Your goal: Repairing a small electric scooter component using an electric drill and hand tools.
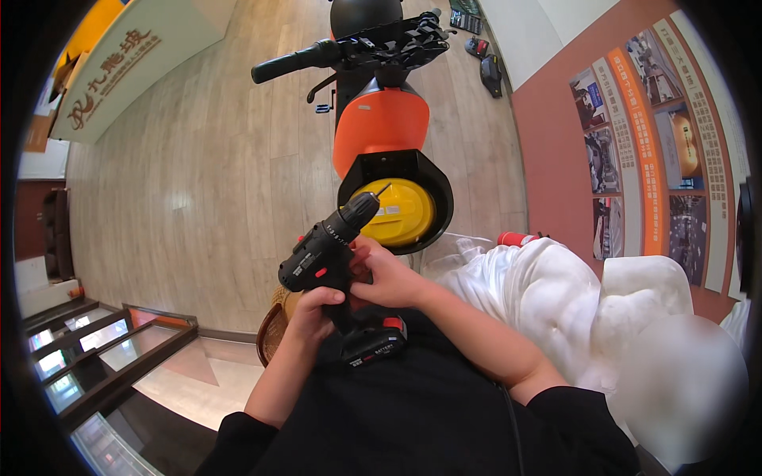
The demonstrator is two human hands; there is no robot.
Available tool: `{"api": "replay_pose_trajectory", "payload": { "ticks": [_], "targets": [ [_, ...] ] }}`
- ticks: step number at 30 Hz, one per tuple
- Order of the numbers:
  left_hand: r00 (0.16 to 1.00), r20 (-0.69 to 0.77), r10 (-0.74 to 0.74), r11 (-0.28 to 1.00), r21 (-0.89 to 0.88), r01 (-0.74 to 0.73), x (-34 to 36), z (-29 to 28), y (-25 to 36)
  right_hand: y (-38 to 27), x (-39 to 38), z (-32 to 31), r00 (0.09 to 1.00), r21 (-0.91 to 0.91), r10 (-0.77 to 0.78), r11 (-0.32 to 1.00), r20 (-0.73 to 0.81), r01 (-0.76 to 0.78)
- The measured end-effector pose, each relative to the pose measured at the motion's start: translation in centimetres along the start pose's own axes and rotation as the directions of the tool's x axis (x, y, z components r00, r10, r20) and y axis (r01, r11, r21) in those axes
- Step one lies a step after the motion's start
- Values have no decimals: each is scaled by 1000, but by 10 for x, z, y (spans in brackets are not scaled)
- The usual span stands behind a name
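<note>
A black cordless drill with red accents is held up in front of my body. Its chuck points away and to the right, with a thin bit in it. The battery sits at the bottom of the handle, close to my black shirt. My left hand is closed round the handle, thumb across its side. My right hand has its fingers curled against the drill's right side, partly hidden by the drill. Just past the chuck is a yellow hard hat, resting in a black basket-like holder.
An orange scooter with black handlebars stands ahead. White-covered, bulky forms and a red cylinder are at my right. Tools lie by the far right wall. A woven chair shows at my left.
</note>
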State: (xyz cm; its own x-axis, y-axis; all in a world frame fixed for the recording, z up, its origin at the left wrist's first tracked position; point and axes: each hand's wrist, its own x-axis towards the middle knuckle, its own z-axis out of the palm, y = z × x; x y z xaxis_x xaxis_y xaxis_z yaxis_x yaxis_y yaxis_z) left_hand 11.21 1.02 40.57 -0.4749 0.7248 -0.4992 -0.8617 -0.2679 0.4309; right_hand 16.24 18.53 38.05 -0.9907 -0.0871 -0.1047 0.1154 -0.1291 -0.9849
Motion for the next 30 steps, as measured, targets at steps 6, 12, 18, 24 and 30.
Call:
{"api": "replay_pose_trajectory", "payload": {
  "ticks": [6,12,18,24,30],
  "targets": [
    [1000,18,-25,1000,-15,25,2,3,-3,10,-8,1,982,-210,-116,974,-147,84],
    [1000,-17,-12,996,-84,11,7,8,-5,19,-11,-3,938,-389,-259,908,-229,156],
    [979,-153,-132,985,-135,112,10,3,-2,42,-18,-47,817,90,200,979,-540,-181],
    [967,-248,-56,996,47,69,6,-13,-13,20,-19,-46,833,184,431,902,-347,-390],
    [979,-147,-142,990,-1,144,-13,-23,0,-2,-14,-43,878,173,306,950,-369,-259]
  ]
}}
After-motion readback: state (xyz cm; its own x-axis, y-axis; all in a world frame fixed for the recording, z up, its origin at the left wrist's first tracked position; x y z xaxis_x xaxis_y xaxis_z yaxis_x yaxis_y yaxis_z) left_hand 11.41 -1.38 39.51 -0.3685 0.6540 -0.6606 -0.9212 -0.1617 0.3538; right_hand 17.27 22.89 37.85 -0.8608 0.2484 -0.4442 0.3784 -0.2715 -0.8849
